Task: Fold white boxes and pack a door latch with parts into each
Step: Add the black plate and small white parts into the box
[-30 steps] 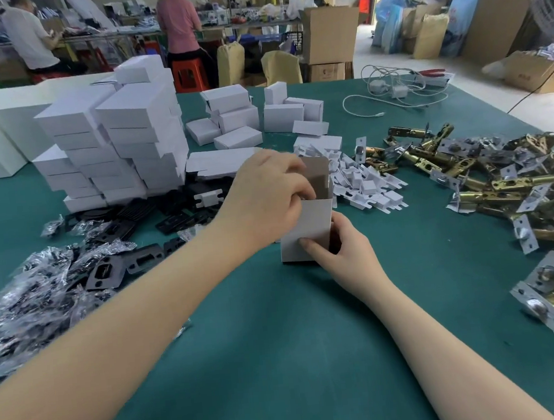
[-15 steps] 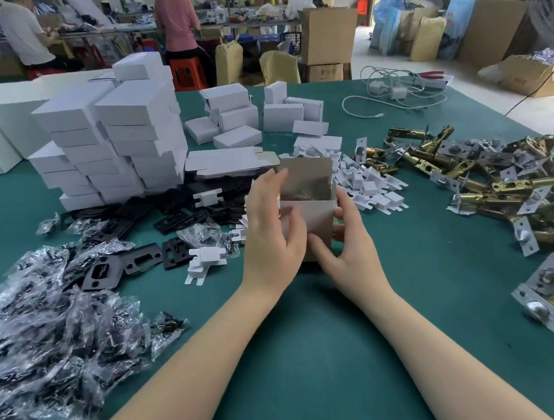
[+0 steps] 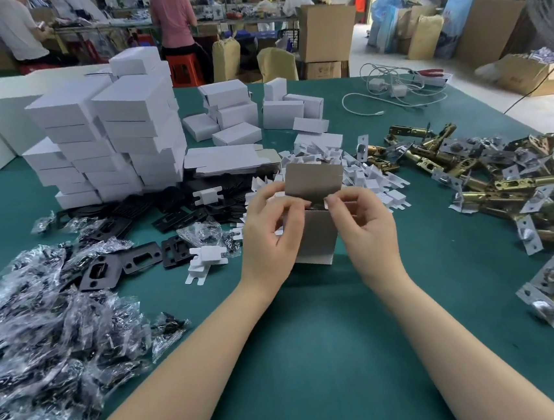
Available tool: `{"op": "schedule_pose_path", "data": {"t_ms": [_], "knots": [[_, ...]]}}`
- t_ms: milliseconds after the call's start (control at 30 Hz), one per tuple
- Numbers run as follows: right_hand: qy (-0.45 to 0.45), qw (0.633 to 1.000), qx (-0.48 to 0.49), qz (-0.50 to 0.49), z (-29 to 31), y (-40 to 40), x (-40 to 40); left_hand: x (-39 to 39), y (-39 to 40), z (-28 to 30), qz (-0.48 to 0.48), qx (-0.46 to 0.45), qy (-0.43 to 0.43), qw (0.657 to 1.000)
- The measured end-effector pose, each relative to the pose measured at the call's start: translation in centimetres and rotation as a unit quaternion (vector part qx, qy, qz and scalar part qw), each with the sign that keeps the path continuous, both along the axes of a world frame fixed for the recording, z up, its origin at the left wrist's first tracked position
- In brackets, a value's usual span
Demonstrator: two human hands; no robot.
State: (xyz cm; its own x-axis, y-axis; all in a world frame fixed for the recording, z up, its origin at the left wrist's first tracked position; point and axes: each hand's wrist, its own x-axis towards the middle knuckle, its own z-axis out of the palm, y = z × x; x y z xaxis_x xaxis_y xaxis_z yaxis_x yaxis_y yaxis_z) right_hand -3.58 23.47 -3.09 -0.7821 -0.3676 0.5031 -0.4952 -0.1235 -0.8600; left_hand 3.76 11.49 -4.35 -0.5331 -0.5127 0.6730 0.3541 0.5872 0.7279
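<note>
Upright between the hands, a white box (image 3: 315, 236) stands on the green table (image 3: 315, 341), lid flap raised. Left hand (image 3: 271, 230) and right hand (image 3: 365, 225) each pinch a side flap at its open top.

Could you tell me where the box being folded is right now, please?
In the head view, the open white box stands upright on the green table at centre, between the left hand and right hand.

White charger cables (image 3: 396, 91) are seen coiled at the far right of the green table (image 3: 317, 358), beside red-handled pliers (image 3: 428, 73). Beyond the table, brown cardboard cartons (image 3: 326, 32) and an orange stool (image 3: 186, 70) are observed. Two persons are noted at a rear workbench (image 3: 88, 26).
</note>
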Motion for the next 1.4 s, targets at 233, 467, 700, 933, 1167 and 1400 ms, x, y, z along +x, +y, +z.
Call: {"op": "schedule_pose_path", "data": {"t_ms": [233, 467, 700, 933, 1167, 1400], "knots": [[-0.014, 0.999, -0.028, 0.025, 0.9, -0.2, 0.0, 0.4, 1.0, 0.9, -0.023, 0.097, 0.005, 0.995], [0.078, 0.997, 0.016, -0.008, 0.7, 0.2, 0.2, 0.8, -0.1, 0.9, -0.045, 0.03, -0.005, 0.999], [0.225, 0.97, 0.087, -0.011, -0.3, 1.2, -1.0, 0.7, -1.2, -0.1, -0.03, -0.117, 0.014, 0.993], [0.197, 0.977, 0.075, 0.002, -0.7, 1.0, -0.8, 0.8, -1.4, -0.4, -0.016, -0.112, 0.011, 0.994], [0.148, 0.988, 0.046, -0.004, 0.1, 0.7, -0.4, 0.7, -0.8, 0.1, -0.027, -0.049, 0.012, 0.998], [0.075, 0.997, -0.006, 0.001, 0.6, 0.3, -0.1, 0.6, -0.2, 0.7, -0.028, 0.018, 0.019, 0.999]]}}
